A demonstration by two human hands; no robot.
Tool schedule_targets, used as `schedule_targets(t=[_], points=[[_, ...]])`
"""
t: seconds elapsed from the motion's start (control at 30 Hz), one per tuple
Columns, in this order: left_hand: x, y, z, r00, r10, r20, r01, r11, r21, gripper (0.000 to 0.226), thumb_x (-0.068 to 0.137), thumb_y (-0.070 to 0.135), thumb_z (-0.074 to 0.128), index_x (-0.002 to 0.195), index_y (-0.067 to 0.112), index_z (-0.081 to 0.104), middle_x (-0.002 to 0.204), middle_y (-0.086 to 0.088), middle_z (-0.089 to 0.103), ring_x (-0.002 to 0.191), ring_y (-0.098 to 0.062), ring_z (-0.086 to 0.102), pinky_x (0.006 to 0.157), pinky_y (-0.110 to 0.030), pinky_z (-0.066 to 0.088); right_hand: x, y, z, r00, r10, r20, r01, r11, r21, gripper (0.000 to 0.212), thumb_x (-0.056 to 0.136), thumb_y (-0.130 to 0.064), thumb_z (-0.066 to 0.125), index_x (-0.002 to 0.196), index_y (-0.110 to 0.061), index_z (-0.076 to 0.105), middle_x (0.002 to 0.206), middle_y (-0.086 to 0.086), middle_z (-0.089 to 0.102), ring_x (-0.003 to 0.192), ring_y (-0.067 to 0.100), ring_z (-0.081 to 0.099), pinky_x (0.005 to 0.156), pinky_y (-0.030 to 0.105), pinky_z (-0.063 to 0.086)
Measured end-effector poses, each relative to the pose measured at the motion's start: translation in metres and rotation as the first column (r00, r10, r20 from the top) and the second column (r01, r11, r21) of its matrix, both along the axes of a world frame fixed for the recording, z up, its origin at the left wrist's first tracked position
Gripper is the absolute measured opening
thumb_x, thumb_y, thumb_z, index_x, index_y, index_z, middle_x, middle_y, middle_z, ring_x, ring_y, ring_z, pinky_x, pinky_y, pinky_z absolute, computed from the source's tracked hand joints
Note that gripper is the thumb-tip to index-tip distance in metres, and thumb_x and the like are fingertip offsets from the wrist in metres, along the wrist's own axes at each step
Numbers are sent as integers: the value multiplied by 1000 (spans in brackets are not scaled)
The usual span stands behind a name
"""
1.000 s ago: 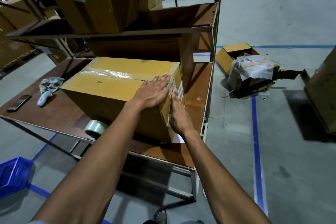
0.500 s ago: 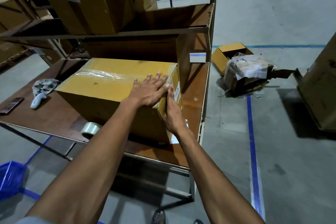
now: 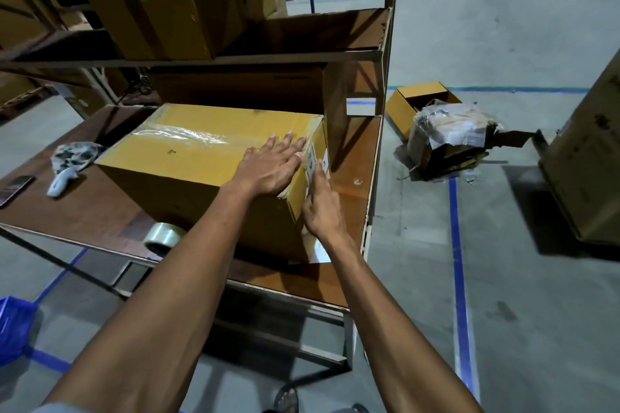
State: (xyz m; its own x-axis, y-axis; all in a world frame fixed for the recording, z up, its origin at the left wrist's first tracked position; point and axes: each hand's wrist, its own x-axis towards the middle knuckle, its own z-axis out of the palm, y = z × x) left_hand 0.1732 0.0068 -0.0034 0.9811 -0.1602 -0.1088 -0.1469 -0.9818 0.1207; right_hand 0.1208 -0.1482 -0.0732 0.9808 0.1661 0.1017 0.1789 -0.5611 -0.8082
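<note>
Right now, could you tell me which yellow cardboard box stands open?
The small yellow cardboard box on the floor, right of the table; the large taped box under the left hand is shut.

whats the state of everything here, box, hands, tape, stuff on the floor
box, closed, top seam taped, standing on the table
left hand, flat on the box top, fingers straight
right hand, fingers flat against the label on the box end
tape roll, lying at the table edge
phone, lying flat on the table
floor box, open
</note>
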Motion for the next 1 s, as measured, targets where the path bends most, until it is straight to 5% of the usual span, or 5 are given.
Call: schedule_targets(t=[0.2, 0.33, 0.57, 0.77, 1.0], points=[[-1, -1, 1, 1000, -7, -5, 7, 1000, -23, 58, 110, 62, 4, 166, 51, -4, 177, 15, -11, 165, -20, -8, 129, -68, -1, 3, 21, 3, 994, -34, 101, 4, 957, 291, 64, 113, -45, 24, 171, -26, 10, 178, -11, 7, 162, 6, 14, 133, 32, 21], [-1, -2, 2, 1000, -4, -17, 4, 1000, -7, 58, 111, 60, 5, 167, 49, -4, 178, 14, -11, 166, -20, -8, 129, -68, -1, -2, 15, -21, 999, 31, 30, -38, 962, 269, 87, 96, -83, 3, 170, -37, -1, 178, -18, -1, 162, 11, 14, 134, 44, 21], [-2, -3, 5, 1000, -10, -9, 10, 1000, 1, 58, 112, 57, 4, 168, 47, -3, 178, 11, -11, 166, -22, -7, 129, -67, 1, -2, 11, -16, 995, 24, -95, -4, 977, 213, 114, 74, -97, -15, 169, -35, -3, 178, -9, -1, 166, 18, 0, 134, 58, -2], [-4, 1, 3, 1000, -27, 10, 27, 1000, -16, 60, 110, 61, 2, 168, 48, -4, 178, 12, -11, 166, -22, -7, 129, -68, 0, -5, 28, 11, 998, 17, -64, 11, 908, 419, 121, 67, -107, 1, 168, -39, -2, 179, -7, -8, 166, 17, 1, 136, 50, 11], [-2, 2, 0, 1000, -28, 10, 28, 1000, -11, 63, 107, 62, -6, 168, 46, -5, 178, 10, -9, 166, -25, -5, 128, -70, 2, -8, 23, -18, 999, 25, -22, -17, 950, 312, 106, 85, -91, 1, 171, -29, -1, 178, -15, -3, 160, 5, 8, 134, 40, 14]])
